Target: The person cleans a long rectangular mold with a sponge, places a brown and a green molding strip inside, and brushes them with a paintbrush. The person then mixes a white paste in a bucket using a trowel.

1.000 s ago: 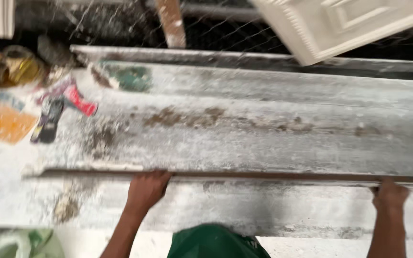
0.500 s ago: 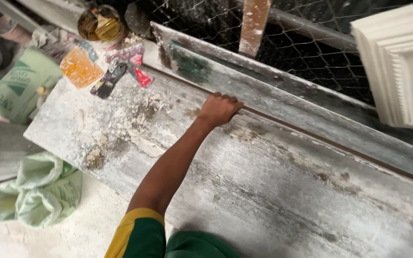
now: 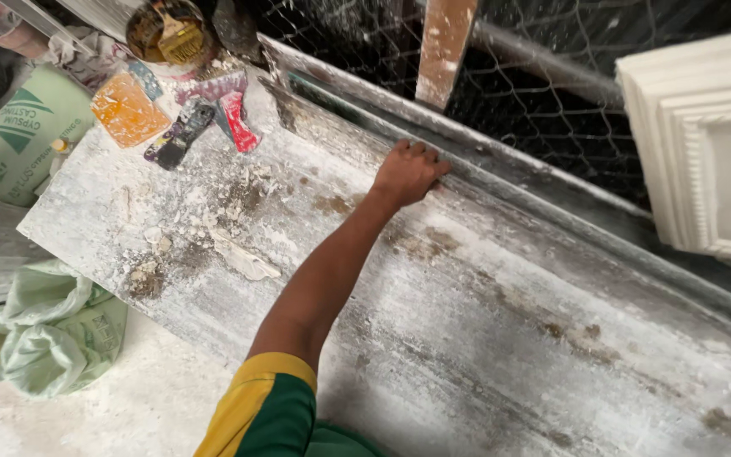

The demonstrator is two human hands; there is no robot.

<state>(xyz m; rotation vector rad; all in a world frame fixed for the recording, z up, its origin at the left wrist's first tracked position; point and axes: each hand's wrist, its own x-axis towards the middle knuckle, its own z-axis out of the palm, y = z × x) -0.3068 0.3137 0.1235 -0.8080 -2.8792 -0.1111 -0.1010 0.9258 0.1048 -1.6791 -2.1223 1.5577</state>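
Note:
My left hand (image 3: 408, 173) reaches across a long work table (image 3: 501, 338) caked in white plaster. Its bent fingers press on a long thin dark strip (image 3: 552, 233) that lies along the table's far edge, against a metal rail. The arm stretches out from a yellow and green sleeve (image 3: 268, 406) at the bottom of the view. My right hand is out of view.
At the table's far left end lie an orange pad (image 3: 129, 110), a red-handled scraper (image 3: 237, 123), a dark scraper (image 3: 178, 135) and a dirty bucket (image 3: 167, 30). Wire mesh (image 3: 552, 101) and a wooden post (image 3: 442, 46) stand behind. A white moulded panel (image 3: 704, 144) leans right; green sacks (image 3: 44, 330) lie left.
A second ago both hands held the strip near the table's front. It has since moved to the far edge with my left hand on it, the view has swung left, and my right hand has left it.

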